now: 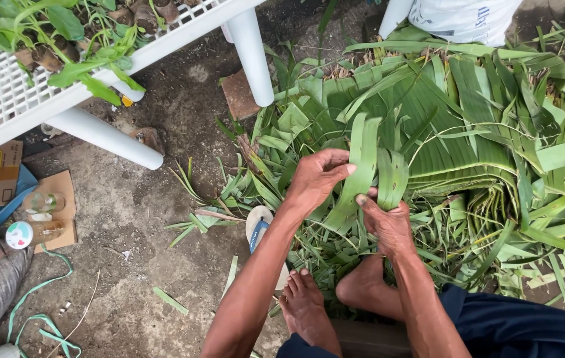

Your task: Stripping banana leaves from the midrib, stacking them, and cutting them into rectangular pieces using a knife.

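Observation:
My left hand (317,180) grips a long green leaf strip (361,166) from its left side, fingers wrapped over it. To the right, my right hand (388,222) pinches a second folded strip (392,178) between thumb and fingers. Both strips rise from the hands toward a big heap of cut green leaves (441,132) lying on the ground. My two bare feet (335,298) rest just below the hands, at the heap's near edge.
A white lattice rack (4,99) on white pipe legs (251,56) holds potted seedlings at top left. A sandal (257,229) lies by my feet. Jars on cardboard (37,222), green string (44,318), a grey sack and a white bag (461,16) stand around.

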